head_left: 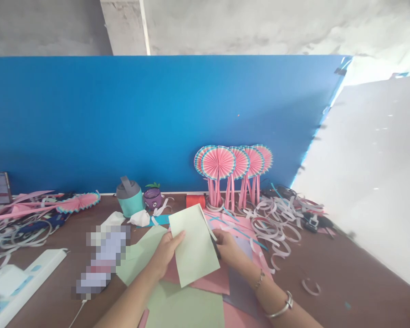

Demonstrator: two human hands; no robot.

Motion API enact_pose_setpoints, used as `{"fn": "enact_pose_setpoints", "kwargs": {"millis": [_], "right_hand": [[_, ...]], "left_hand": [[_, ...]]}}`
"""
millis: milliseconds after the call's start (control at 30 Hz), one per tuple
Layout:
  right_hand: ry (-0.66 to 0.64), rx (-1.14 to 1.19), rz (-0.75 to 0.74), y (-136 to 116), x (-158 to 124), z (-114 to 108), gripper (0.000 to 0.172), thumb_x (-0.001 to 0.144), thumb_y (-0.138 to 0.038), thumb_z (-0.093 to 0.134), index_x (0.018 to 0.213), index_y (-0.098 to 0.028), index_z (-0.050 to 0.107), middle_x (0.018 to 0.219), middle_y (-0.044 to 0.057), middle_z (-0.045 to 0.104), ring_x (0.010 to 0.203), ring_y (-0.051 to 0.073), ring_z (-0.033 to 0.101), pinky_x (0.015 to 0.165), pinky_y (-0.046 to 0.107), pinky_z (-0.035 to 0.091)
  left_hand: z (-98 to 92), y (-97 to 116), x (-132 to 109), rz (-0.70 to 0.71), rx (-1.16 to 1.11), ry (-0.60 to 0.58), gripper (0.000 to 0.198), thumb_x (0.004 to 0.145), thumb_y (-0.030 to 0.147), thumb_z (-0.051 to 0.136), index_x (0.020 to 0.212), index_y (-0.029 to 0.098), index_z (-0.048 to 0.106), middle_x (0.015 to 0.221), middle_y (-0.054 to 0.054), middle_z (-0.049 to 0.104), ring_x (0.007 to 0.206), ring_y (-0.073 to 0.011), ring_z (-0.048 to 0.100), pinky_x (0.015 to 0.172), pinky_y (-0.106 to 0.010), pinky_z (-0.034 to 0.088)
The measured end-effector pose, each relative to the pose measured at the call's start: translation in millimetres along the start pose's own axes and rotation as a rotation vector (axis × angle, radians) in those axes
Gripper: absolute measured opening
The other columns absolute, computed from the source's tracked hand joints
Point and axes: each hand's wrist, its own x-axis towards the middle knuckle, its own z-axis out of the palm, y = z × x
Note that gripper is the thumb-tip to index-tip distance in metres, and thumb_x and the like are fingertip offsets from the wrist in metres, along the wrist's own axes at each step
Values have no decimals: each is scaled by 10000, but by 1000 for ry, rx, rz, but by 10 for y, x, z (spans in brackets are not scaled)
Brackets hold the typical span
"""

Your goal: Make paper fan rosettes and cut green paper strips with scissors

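Observation:
My left hand (166,253) pinches the left edge of a pale green sheet of paper (193,246), thumb on top, and holds it up above the table. My right hand (227,248) is closed at the sheet's right edge around a dark, thin tool that I cannot make out. Under the sheet lie more loose sheets, pale green (187,307), pink (213,280) and purple (239,291).
Several pink pleated paper fans on sticks (232,173) lean against the blue board (123,123). Curled paper strips (276,223) litter the brown table (345,278). A teal cup (130,197), purple pot (152,197), red roll (195,200), white power strip (27,282) and more fans (77,202) lie left.

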Motion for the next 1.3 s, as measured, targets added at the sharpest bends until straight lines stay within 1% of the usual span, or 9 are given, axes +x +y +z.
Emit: {"fn": "enact_pose_setpoints", "kwargs": {"millis": [167, 267, 500, 700, 900, 1033, 1167, 1233, 1300], "right_hand": [[14, -58, -35, 10, 6, -15, 97, 594, -194, 522, 645, -206, 604, 558, -34, 571, 465, 110, 453, 457, 221, 314], [6, -105, -53, -35, -16, -26, 142, 610, -196, 520, 684, -201, 641, 611, -21, 606, 495, 116, 468, 470, 220, 317], [9, -117, -70, -91, -40, -23, 180, 624, -202, 526, 736, -200, 666, 610, -26, 592, 502, 108, 449, 471, 207, 317], [36, -155, -66, -89, -40, -20, 182, 609, -181, 518, 716, -194, 665, 626, -16, 609, 511, 114, 462, 469, 208, 328], [36, -138, -84, -70, -21, -35, 183, 586, -151, 516, 668, -211, 669, 656, -1, 649, 590, 156, 521, 511, 230, 379], [42, -120, -83, -66, -7, -32, 171, 574, -152, 516, 635, -217, 662, 606, -7, 632, 553, 157, 501, 500, 239, 361], [48, -103, -54, -44, -2, -40, 155, 564, -150, 513, 619, -210, 645, 541, -30, 587, 478, 122, 442, 461, 222, 292], [32, -67, -35, 4, 14, -55, 146, 580, -170, 530, 663, -206, 645, 526, -39, 568, 449, 106, 416, 450, 216, 262], [30, -22, -13, 67, 40, -69, 212, 607, -201, 561, 800, -210, 648, 531, -45, 568, 431, 101, 408, 444, 215, 251]], "left_hand": [[-6, -3, 5, -11, 24, -10, 529, 666, 440, 715, 1059, 93, 638, 867, -124, 740, 754, -272, 692, 657, -321, 500], [-2, -10, -2, -25, 45, -25, 521, 661, 451, 716, 1030, 89, 649, 845, -121, 742, 738, -271, 692, 629, -313, 495], [12, -24, -11, -30, 35, -43, 502, 650, 454, 727, 1000, 100, 663, 881, -120, 739, 774, -271, 691, 659, -315, 501], [3, -29, -3, -32, 45, -44, 505, 648, 466, 725, 990, 99, 667, 875, -119, 740, 780, -272, 689, 661, -315, 500], [19, -9, -15, -29, 42, -46, 532, 649, 468, 721, 1026, 98, 656, 874, -122, 738, 775, -277, 688, 669, -325, 498], [23, -9, -17, -25, 39, -28, 541, 646, 457, 726, 1046, 101, 653, 862, -126, 739, 762, -282, 689, 663, -334, 498], [30, -3, -25, -29, 38, -19, 529, 639, 454, 732, 1016, 91, 663, 863, -134, 737, 759, -283, 689, 668, -334, 500], [33, -2, -25, -34, 33, -20, 521, 642, 449, 731, 1018, 96, 660, 869, -133, 737, 763, -286, 689, 670, -339, 503], [30, -10, -15, -29, 10, -12, 523, 643, 440, 732, 1035, 105, 648, 877, -130, 736, 773, -287, 689, 680, -347, 506]]}}
